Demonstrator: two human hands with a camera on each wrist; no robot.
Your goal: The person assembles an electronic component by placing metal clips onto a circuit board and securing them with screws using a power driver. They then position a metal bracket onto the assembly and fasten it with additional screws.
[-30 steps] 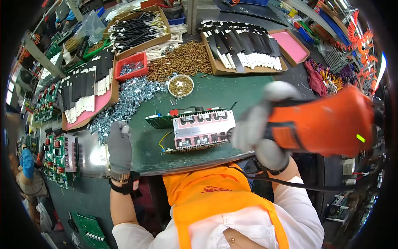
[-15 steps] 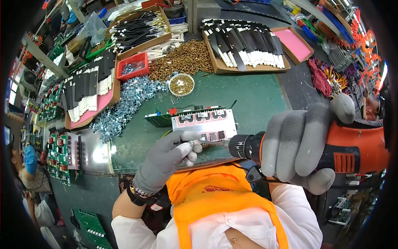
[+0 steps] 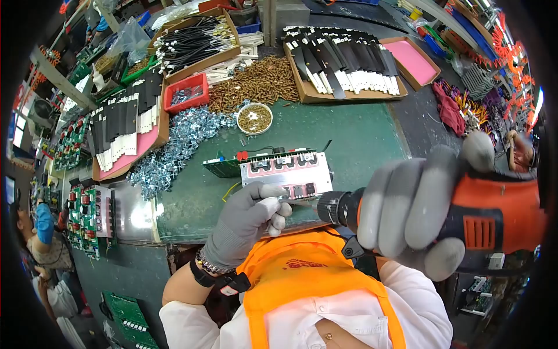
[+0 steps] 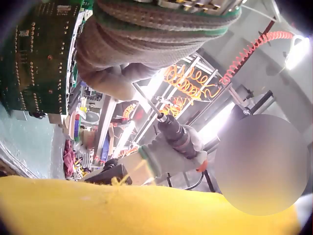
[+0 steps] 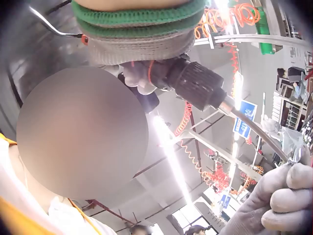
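In the head view the gloved left hand pinches a small metal piece at the tip of the driver bit. The gloved right hand is wrapped round an orange and black power driver, its bit pointing left. Just beyond the left fingertips lies a silver plate with black components, joined to a green circuit board. In the right wrist view the bit reaches the left hand's fingertips, where a shiny piece shows. Details of that piece are too small to tell.
Behind the board are a round dish of screws, a heap of brass screws, silver clips, a red bin and cartons of black strips. More circuit boards stand at the left.
The left hand has come from the clip heap to the bit tip, first bringing a small piece there. The right hand and driver have swung away from the plate, then shifted slightly left.
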